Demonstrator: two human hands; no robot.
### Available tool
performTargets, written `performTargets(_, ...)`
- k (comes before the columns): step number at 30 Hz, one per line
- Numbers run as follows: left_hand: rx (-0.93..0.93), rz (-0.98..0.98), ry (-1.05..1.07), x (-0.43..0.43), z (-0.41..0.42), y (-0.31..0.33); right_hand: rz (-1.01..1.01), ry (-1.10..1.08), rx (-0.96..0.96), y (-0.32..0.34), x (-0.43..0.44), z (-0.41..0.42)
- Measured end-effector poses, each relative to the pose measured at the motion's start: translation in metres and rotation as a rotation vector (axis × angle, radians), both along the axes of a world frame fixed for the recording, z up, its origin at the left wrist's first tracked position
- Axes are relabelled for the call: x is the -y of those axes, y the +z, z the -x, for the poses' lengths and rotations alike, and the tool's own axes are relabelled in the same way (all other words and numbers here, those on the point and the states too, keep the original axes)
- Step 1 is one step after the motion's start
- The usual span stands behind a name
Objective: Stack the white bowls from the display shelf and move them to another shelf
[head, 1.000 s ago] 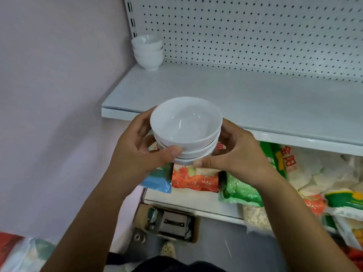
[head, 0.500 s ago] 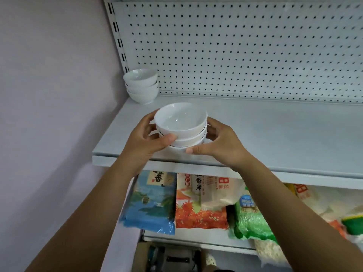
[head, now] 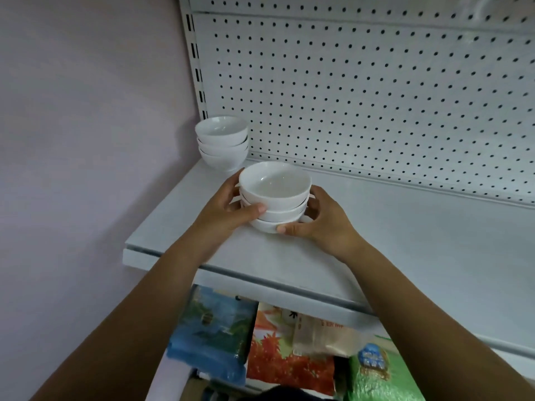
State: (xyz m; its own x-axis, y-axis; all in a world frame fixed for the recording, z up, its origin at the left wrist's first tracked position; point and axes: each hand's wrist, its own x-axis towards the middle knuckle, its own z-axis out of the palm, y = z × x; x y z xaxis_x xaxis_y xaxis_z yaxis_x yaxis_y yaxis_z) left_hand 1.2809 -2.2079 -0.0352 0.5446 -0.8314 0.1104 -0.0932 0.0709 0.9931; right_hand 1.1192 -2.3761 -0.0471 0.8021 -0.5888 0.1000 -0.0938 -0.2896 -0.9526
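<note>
A stack of three white bowls (head: 275, 195) is gripped from both sides over the pale grey shelf (head: 405, 241), its bottom at or just above the surface. My left hand (head: 228, 209) wraps the stack's left side, thumb across the front. My right hand (head: 318, 221) cups the right side and the lowest bowl. A second stack of three white bowls (head: 222, 141) stands in the shelf's back left corner, close behind the held stack.
A white pegboard (head: 376, 96) backs the shelf and a plain wall (head: 86, 140) closes its left side. Below the shelf's front edge lie food bags: blue (head: 211, 331), orange-red (head: 283, 360) and green (head: 379, 374).
Both hands have carried the bowl stack up from in front of the shelf edge, over it, and down toward the shelf near the corner stack. The view has tilted upward.
</note>
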Motion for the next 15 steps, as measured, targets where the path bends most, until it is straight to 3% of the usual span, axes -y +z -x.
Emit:
performTargets(3, 0.071, -0.045, 0.098, 0.013, -0.005, -0.003, 0.007, -0.028, -0.017, 0.001, 0.016, -0.018)
performTargets(8, 0.226, -0.256, 0.458, 0.018, -0.008, -0.02, 0.011, -0.081, -0.014, 0.003, 0.039, -0.047)
performTargets(15, 0.746, -0.549, 0.466, 0.028, -0.004, -0.027, 0.048, -0.146, -0.019, 0.004, 0.062, -0.08)
